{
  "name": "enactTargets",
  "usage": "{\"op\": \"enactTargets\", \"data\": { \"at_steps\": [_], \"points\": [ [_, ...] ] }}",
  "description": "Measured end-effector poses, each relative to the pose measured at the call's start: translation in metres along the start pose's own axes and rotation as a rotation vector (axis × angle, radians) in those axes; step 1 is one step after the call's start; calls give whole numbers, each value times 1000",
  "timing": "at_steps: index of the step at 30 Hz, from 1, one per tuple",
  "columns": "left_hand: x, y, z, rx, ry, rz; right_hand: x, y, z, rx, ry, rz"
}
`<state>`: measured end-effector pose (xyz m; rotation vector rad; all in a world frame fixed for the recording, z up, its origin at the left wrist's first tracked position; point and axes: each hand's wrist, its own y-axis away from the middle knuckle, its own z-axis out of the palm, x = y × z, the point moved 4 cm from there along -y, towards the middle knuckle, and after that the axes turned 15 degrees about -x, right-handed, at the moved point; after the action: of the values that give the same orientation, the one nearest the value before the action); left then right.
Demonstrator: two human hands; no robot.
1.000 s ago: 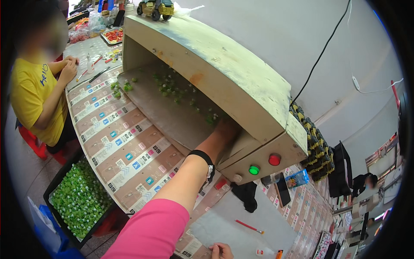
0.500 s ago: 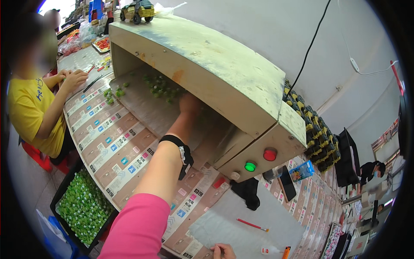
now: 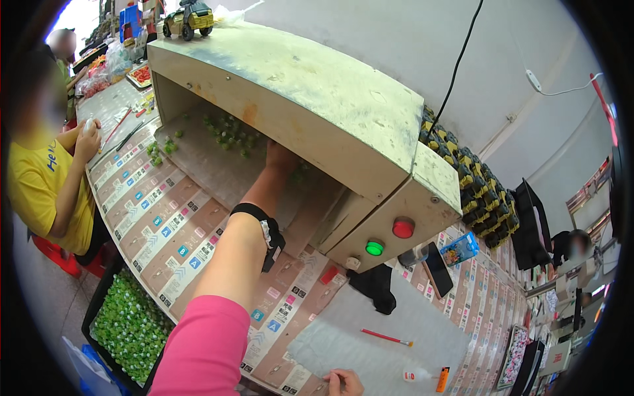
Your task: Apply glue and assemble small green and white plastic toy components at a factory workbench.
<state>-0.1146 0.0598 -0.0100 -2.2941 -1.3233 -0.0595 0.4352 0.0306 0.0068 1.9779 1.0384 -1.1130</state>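
Note:
My left arm, in a pink sleeve with a black wrist strap, reaches into the open front of a cream metal box [image 3: 310,72]. My left hand [image 3: 282,158] is in shadow under the box's upper edge, its fingers hidden. Beside it, small green-and-white pieces [image 3: 228,134] lie scattered on a dull sheet [image 3: 231,175] inside. A few more green pieces [image 3: 156,152] sit at the sheet's left edge. My right hand [image 3: 344,383] rests at the lower edge of the view on a pale sheet [image 3: 323,343], fingers curled; anything in them is hidden.
A red-handled brush [image 3: 386,337], small white bottle [image 3: 416,375], orange tool [image 3: 442,379], black cloth [image 3: 373,285] and phone [image 3: 436,270] lie to the right. A black crate [image 3: 89,317] of green pieces stands lower left. A co-worker in yellow [image 3: 49,191] sits at left.
The whole view has shifted slightly, with the box now further left. My left hand stays inside it. The co-worker's hands have lifted and hold something pale.

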Motion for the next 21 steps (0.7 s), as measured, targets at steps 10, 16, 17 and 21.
{"op": "enactTargets", "data": {
  "at_steps": [10,16,17,21],
  "points": [
    [36,141,-117,-480,1511,-165,13,4,-2,20,-16,-72],
    [101,293,-180,-765,1771,-121,-2,-1,-11,26,48,-151],
    [111,315,-185,-788,1826,-139,3,-1,-10,35,53,-139],
    [130,377,-183,-878,1883,-260,-13,-5,-14,9,-23,-136]
  ]
}}
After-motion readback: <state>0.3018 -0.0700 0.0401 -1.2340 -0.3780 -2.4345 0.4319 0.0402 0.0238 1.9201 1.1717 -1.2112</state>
